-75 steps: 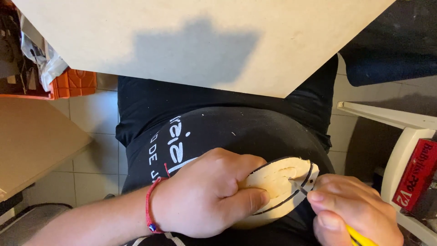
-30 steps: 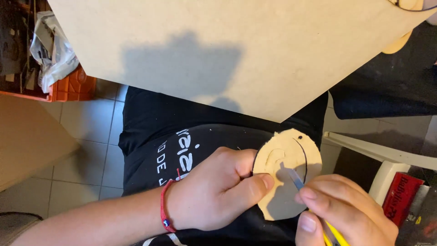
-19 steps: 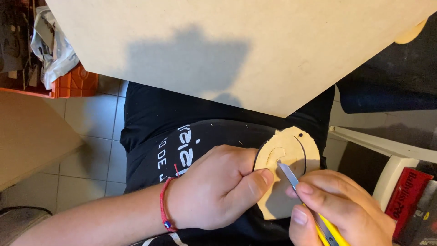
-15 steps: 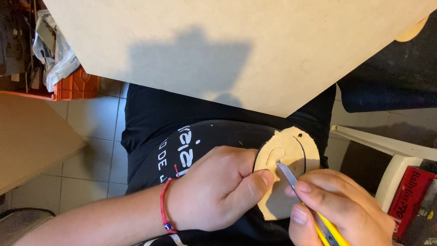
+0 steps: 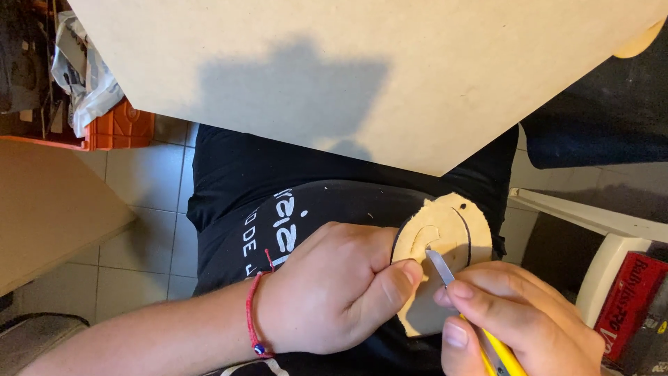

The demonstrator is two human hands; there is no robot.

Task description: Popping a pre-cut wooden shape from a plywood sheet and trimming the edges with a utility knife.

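My left hand point(image 5: 330, 289), with a red string bracelet on the wrist, grips a round thin wooden disc point(image 5: 445, 240) by its left edge, thumb pressed on its face. The disc carries curved drawn lines and a small dark hole near its top. My right hand point(image 5: 518, 324) holds a yellow-handled craft knife point(image 5: 440, 266), its metal blade tip resting on the disc's face just right of my left thumb. Both hands work over my lap, against a black shirt with white print.
A large pale board point(image 5: 390, 69) spans the top of the view as a table edge. An orange crate point(image 5: 118, 129) and a plastic bag sit upper left, a lower wooden board point(image 5: 49, 209) at left, a white plastic chair point(image 5: 598, 244) and red box point(image 5: 633, 292) at right. Tiled floor below.
The disc has turned more upright and face-on since the earliest frame. My right hand brought the knife blade onto its face; over the last second the hands barely shifted.
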